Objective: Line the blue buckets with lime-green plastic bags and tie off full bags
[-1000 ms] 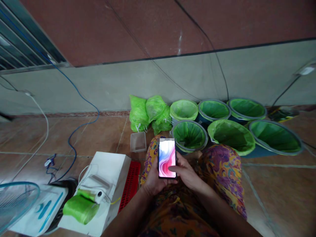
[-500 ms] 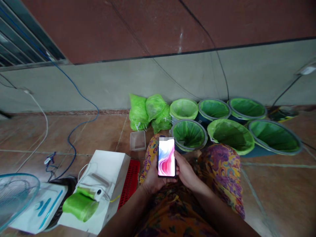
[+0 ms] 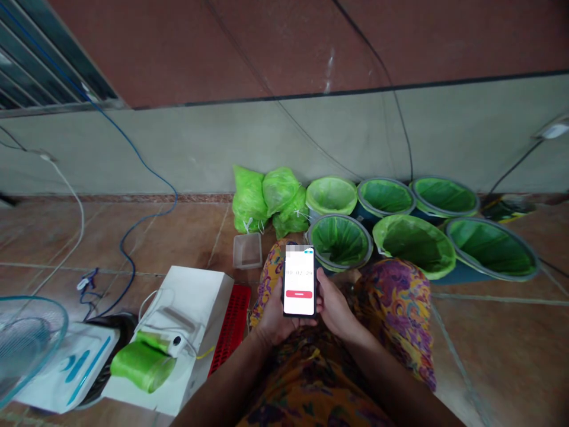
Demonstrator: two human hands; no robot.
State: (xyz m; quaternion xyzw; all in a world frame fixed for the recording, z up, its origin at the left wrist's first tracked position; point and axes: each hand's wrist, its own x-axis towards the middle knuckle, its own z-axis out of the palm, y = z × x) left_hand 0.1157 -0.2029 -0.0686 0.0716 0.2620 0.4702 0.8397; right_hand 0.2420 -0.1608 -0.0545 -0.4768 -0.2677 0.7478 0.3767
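Observation:
A smartphone [image 3: 299,305] is held upright above my lap, its lit white screen showing timer digits and a red button. My left hand [image 3: 272,317] is closed around its left side and lower edge. At the right edge, my right hand [image 3: 333,305] grips the phone too, thumb along the side and fingers partly hidden underneath. Just beyond the phone stand several bins with green liners, the nearest bin [image 3: 340,242] close to my knees. Tied green bags [image 3: 249,198] lean against the wall beside them, behind a small clear plastic tub [image 3: 248,251].
To the left, a white box [image 3: 195,308] carries a roll of green bags [image 3: 142,365] and a white device. Near it are a red crate [image 3: 229,326], a fan [image 3: 31,350] and a blue cable [image 3: 128,246] across the tiled floor.
The phone's screen has switched from a colourful blue and red picture to a white timer page. My hands keep their hold, with the right thumb slightly farther from the screen.

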